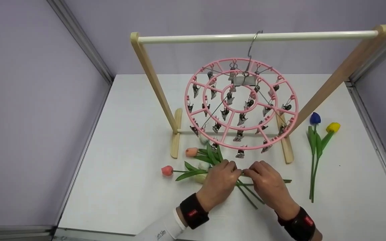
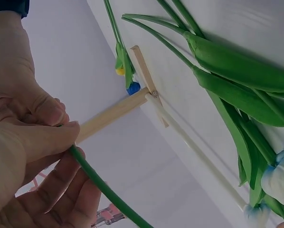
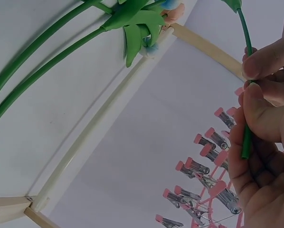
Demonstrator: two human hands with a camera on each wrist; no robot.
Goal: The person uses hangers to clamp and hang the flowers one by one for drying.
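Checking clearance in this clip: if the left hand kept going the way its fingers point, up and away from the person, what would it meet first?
Probably the pink clip hanger: its near-edge clips hang just beyond the left hand, which pinches a green stem together with the right hand. Depth is unclear, so it might pass beneath.

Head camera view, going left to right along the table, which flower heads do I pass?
Red tulip → orange tulip → blue tulip → yellow tulip.

Green tulip stem [image 3: 246, 137], lifted, pinched at its end
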